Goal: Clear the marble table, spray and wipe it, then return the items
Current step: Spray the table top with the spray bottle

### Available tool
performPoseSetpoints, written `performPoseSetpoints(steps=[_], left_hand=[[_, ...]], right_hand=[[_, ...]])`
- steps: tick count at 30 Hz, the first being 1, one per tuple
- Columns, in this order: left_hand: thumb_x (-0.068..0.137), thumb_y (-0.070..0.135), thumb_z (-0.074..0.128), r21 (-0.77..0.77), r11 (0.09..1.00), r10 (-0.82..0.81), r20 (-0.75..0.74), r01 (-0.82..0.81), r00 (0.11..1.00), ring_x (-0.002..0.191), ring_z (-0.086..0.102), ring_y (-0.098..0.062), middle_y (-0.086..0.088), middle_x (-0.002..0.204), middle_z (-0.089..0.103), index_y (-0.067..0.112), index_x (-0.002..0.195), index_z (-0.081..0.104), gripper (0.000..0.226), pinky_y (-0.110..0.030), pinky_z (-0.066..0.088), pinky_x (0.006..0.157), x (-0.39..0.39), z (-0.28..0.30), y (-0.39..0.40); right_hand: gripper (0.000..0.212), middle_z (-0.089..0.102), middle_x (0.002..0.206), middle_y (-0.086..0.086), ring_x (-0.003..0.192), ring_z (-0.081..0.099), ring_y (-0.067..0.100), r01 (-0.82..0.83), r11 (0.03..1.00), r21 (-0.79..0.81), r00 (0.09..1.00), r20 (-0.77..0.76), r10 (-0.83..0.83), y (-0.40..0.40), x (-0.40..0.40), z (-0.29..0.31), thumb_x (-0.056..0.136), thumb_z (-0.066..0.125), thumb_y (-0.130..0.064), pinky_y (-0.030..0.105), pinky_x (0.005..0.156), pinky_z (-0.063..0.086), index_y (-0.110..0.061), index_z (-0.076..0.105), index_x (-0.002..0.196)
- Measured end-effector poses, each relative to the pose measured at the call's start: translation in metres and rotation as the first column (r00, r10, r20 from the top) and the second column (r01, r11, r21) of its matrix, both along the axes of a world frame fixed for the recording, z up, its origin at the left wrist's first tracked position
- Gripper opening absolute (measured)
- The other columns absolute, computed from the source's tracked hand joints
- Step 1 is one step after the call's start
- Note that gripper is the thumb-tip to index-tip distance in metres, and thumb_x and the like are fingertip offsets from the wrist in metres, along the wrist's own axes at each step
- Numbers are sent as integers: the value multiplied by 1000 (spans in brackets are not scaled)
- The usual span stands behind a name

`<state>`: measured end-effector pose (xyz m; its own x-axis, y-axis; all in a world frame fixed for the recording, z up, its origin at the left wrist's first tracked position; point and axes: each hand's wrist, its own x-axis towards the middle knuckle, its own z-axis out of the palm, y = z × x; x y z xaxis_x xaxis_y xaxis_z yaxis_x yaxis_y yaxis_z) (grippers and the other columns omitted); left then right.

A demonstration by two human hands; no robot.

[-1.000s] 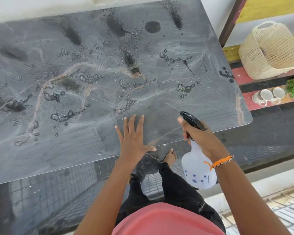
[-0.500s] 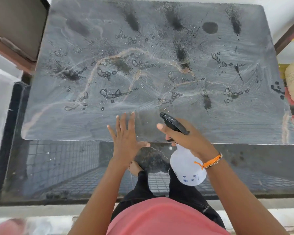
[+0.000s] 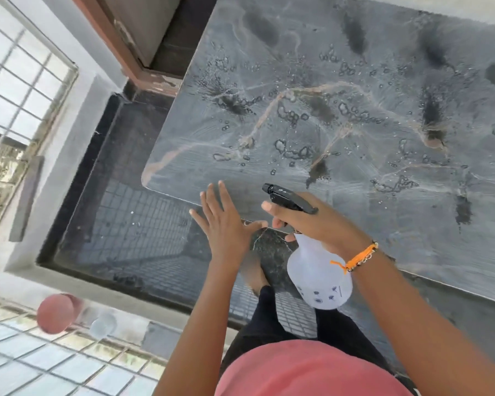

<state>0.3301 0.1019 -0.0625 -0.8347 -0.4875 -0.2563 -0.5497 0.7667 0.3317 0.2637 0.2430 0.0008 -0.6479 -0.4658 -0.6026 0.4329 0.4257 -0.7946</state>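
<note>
the right hand is wrapped round the neck of the spray bottle, fingers closed on it just under the black trigger head, whose nozzle points away from the person and a little to the left. the white body of the bottle hangs below the hand, out past the near edge of the marble table, over the dark floor. an orange thread bracelet sits on that wrist.

just left of it the left hand is spread wide and flat, fingers fanned, holding nothing. its fingertips reach over the near edge of the table close to the rounded corner; whether the palm actually presses on the stone i cannot tell. the thumb points toward the right hand, nearly touching it.

beyond both hands the grey slab is wet: beads and rings of water, dark splashes and pale swirled streaks, with a tan vein running across.

well off to the left of the left hand, down by the tiled floor, a pink round object shows blurred.
</note>
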Motion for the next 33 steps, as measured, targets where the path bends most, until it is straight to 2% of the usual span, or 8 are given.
performPoseSetpoints(steps=[6, 9, 15, 19, 22, 26, 30, 33], left_hand=[[66, 69, 59, -35, 999, 32, 0, -32, 999, 146, -2, -26, -10, 158, 3, 7, 148, -3, 120, -55, -7, 113, 10, -4, -10], [69, 67, 58, -27, 999, 24, 4, -24, 1000, 146, -2, -26, -11, 158, 4, 6, 148, -3, 116, -55, -7, 113, 9, -2, -6], [79, 60, 56, 97, 992, -82, -19, 84, 996, 146, 2, -27, -10, 156, 9, 11, 148, 1, 101, -55, -7, 113, -4, 15, 36], [86, 44, 58, 221, 956, -168, -127, 193, 978, 144, 10, -23, -6, 153, 19, 16, 148, 7, 85, -51, -6, 115, -19, 30, 99], [88, 38, 58, 322, 896, -263, -173, 306, 949, 143, 15, -21, -4, 151, 23, 19, 148, 9, 80, -46, -5, 116, -32, 46, 163], [88, 35, 58, 385, 820, -351, -245, 423, 904, 139, 25, -19, 2, 142, 39, 20, 145, 23, 68, -42, -4, 118, -50, 68, 252], [86, 25, 62, 431, 738, -426, -301, 520, 853, 120, 46, -19, 3, 121, 52, 19, 133, 43, 51, -49, 23, 113, -71, 87, 339], [85, 18, 64, 522, 628, -468, -340, 577, 816, 113, 50, -17, 8, 113, 53, 23, 125, 51, 42, -31, 32, 106, -83, 96, 401]], right_hand=[[41, 51, 49, 6, 35, 51, 10, 88, 990, 110, 991, -109, -76, -46, -7, -4, 81, 66, -44, 17, 40, 41, -11, 52, 63], [36, 48, 52, 6, 42, 47, 16, 131, 989, 67, 991, -4, -131, -40, -8, -6, 80, 69, -41, 24, 49, 41, -15, 52, 63], [27, 54, 60, 5, 40, 50, 10, 344, 937, -57, 938, -14, -345, 38, -8, 15, 86, 62, -39, 16, 39, 40, -15, 57, 75], [39, 56, 71, 10, 45, 50, 8, 549, 826, -128, 826, -67, -559, 114, -1, 24, 86, 64, -33, 18, 44, 42, -2, 51, 106], [33, 55, 71, 10, 48, 50, 12, 630, 768, -114, 748, -176, -640, 177, 5, 32, 86, 65, -31, 22, 49, 43, 0, 56, 96], [26, 46, 59, 4, 56, 47, 21, 738, 659, -147, 575, -374, -728, 257, 13, 43, 86, 65, -26, 36, 59, 39, -22, 52, 63], [38, 37, 62, 11, 60, 40, 25, 811, 545, -212, 392, -496, -775, 329, 14, 56, 87, 64, -27, 47, 62, 41, -2, 45, 68], [38, 38, 62, 7, 57, 39, 16, 855, 466, -227, 266, -580, -770, 378, 9, 63, 88, 63, -33, 30, 58, 34, -5, 47, 69]])
